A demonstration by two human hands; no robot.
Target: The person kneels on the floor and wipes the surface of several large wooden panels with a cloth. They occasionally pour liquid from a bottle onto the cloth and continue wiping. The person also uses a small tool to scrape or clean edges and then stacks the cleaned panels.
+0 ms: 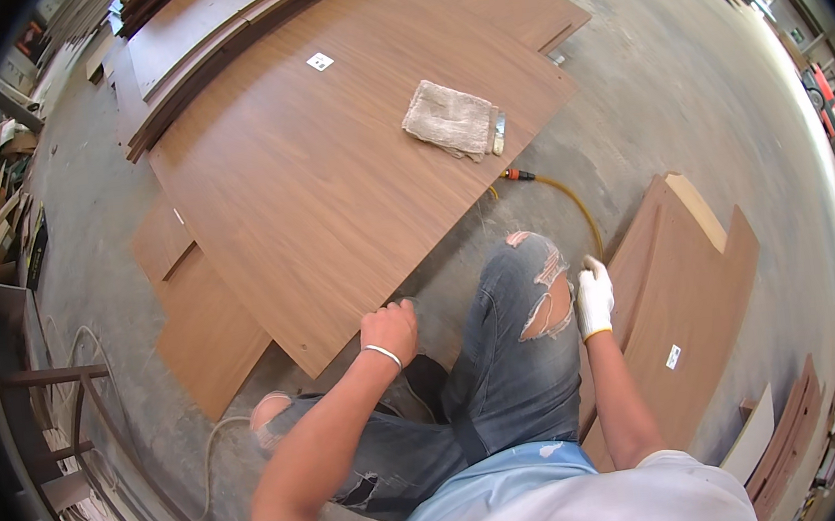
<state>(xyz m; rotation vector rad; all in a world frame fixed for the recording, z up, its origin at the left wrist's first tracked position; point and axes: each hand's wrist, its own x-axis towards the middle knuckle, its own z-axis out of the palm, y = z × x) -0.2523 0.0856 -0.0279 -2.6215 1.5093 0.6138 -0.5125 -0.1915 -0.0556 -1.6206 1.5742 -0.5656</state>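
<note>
Below the frame's centre, we should treat the wood-grain panel (330, 184) gently at its edge, our left hand (391, 331) and gloved right hand (595, 300) curled, any grip unclear.

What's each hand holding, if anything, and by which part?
Cannot be told: the left hand is at the edge of the large wood panel, the gloved right hand beside the yellow hose.

A broad wood-grain panel (331, 198) bears a white label (320, 61) and, toward its right edge, a folded beige cloth (445, 117) beside a small tool (499, 136). Brown boards (686, 280) and a yellow hose (573, 193) lie on the grey floor (662, 86) at right, a pale cable (208, 461) at near left.
</note>
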